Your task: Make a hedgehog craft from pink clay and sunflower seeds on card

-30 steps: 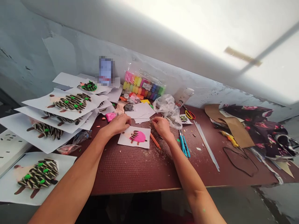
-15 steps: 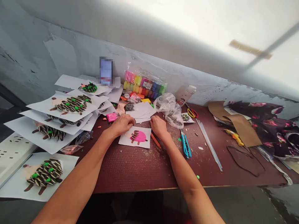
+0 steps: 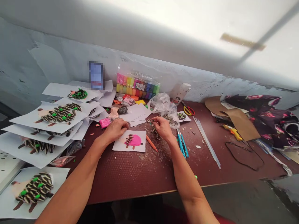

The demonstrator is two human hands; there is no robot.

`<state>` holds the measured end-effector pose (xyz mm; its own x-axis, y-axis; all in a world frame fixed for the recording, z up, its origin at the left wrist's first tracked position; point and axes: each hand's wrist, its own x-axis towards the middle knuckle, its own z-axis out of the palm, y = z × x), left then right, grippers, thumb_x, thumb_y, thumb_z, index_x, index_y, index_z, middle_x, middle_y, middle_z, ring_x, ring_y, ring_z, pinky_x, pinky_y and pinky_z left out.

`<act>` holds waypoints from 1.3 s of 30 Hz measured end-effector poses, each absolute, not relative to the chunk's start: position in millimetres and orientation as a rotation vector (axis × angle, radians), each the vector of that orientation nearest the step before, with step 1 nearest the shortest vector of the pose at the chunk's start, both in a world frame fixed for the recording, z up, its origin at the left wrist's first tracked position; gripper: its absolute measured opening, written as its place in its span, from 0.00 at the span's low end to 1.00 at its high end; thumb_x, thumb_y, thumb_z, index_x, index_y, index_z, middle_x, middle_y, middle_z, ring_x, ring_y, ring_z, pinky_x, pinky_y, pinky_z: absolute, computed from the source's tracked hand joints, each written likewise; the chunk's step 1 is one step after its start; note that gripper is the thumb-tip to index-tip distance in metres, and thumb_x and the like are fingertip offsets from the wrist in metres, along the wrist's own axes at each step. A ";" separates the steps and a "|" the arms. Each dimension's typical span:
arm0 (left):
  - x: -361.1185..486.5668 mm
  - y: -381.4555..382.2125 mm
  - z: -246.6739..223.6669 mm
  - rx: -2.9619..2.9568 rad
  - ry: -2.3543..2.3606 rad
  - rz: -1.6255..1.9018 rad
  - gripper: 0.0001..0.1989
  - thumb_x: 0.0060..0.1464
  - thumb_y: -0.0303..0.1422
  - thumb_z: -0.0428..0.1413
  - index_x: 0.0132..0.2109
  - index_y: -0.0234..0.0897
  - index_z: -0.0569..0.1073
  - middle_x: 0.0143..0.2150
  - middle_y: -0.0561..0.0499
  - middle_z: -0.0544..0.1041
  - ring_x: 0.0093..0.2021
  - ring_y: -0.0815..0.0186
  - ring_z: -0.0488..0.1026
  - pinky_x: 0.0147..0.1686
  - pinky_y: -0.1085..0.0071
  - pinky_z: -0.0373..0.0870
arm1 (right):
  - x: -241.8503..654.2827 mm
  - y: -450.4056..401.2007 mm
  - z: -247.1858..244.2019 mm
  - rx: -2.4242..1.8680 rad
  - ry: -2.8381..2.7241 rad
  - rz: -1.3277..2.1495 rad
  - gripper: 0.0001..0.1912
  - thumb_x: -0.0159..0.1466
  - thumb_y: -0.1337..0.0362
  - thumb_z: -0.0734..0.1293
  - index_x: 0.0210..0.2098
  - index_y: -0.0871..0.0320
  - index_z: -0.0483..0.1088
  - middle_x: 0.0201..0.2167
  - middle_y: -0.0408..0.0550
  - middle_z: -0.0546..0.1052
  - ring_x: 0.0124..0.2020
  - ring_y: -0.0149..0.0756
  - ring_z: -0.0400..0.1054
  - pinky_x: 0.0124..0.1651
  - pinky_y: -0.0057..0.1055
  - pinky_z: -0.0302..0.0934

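A white card (image 3: 140,148) with a pink clay hedgehog (image 3: 136,140) lies flat; a few striped seeds stand on the hedgehog's left part. My left hand (image 3: 116,129) rests at the card's upper left edge, fingers curled together; what they hold, if anything, is hidden. To the card's upper right, my right hand (image 3: 161,126) is over a small heap of striped seeds (image 3: 155,134), its thumb and forefinger pinched on a seed. An orange pen-like tool (image 3: 151,143) lies between the card and the heap.
Stacked cards with seed hedgehogs (image 3: 50,107) fill the left. Behind are a clay pack (image 3: 137,86), blank papers (image 3: 135,112), a plastic bag (image 3: 161,103) and a bottle (image 3: 180,94). Rightward lie a blue cutter (image 3: 182,144), scissors (image 3: 188,110), clear sticks (image 3: 206,141) and a glue gun (image 3: 233,133).
The view has shifted a little to the right. My right hand has moved away from the card and now shows the seed heap beside it. My left hand stays by the card.
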<state>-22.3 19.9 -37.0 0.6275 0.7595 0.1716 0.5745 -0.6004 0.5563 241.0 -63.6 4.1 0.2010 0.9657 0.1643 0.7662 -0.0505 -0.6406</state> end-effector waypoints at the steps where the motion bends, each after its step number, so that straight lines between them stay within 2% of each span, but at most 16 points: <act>1: -22.7 20.5 -37.8 2.402 1.053 0.544 0.10 0.54 0.29 0.53 0.35 0.39 0.80 0.36 0.47 0.80 0.41 0.57 0.74 0.43 0.62 0.70 | 243.3 -64.4 4.7 -1.886 -1.595 0.416 0.12 0.61 0.71 0.65 0.41 0.57 0.78 0.34 0.46 0.81 0.35 0.36 0.72 0.42 0.31 0.61; 7: -24.2 19.9 -35.6 2.385 1.050 0.537 0.09 0.53 0.30 0.54 0.35 0.39 0.80 0.37 0.46 0.80 0.42 0.56 0.75 0.43 0.61 0.70 | 239.8 -68.3 6.0 -1.849 -1.598 0.472 0.05 0.60 0.69 0.67 0.32 0.56 0.76 0.29 0.42 0.79 0.31 0.33 0.69 0.37 0.28 0.57; 16: -21.2 12.1 -18.3 2.231 0.979 0.595 0.08 0.53 0.30 0.55 0.35 0.37 0.80 0.36 0.48 0.78 0.40 0.60 0.74 0.43 0.64 0.69 | 193.0 -79.4 7.4 -1.636 -1.832 0.609 0.06 0.64 0.71 0.68 0.31 0.57 0.75 0.31 0.43 0.78 0.32 0.31 0.68 0.38 0.26 0.56; 22: -18.6 9.8 -20.4 2.156 0.949 0.489 0.08 0.52 0.29 0.55 0.34 0.37 0.79 0.34 0.50 0.78 0.34 0.64 0.72 0.37 0.68 0.67 | 185.3 -77.3 0.2 -1.643 -1.957 0.612 0.08 0.65 0.73 0.68 0.37 0.56 0.79 0.36 0.46 0.80 0.37 0.34 0.71 0.43 0.28 0.60; 28: -17.6 8.8 -22.3 2.082 0.940 0.486 0.09 0.53 0.33 0.55 0.34 0.37 0.80 0.33 0.50 0.79 0.32 0.65 0.71 0.34 0.69 0.65 | 181.3 -78.0 -0.9 -1.727 -1.980 0.589 0.08 0.67 0.70 0.68 0.39 0.54 0.80 0.36 0.45 0.80 0.37 0.33 0.71 0.40 0.27 0.59; 39: -17.9 7.4 -19.2 1.944 0.915 0.471 0.12 0.54 0.39 0.56 0.34 0.36 0.80 0.33 0.49 0.80 0.34 0.63 0.73 0.35 0.68 0.67 | 173.4 -80.9 2.1 -1.840 -2.060 0.564 0.08 0.70 0.68 0.66 0.41 0.55 0.79 0.40 0.47 0.79 0.40 0.35 0.72 0.40 0.28 0.57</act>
<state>-17.9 7.4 -19.2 0.6525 0.7570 -0.0359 0.4107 -0.3134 0.8562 173.4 -80.9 2.1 -0.1185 0.9927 -0.0234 0.8661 0.0918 -0.4914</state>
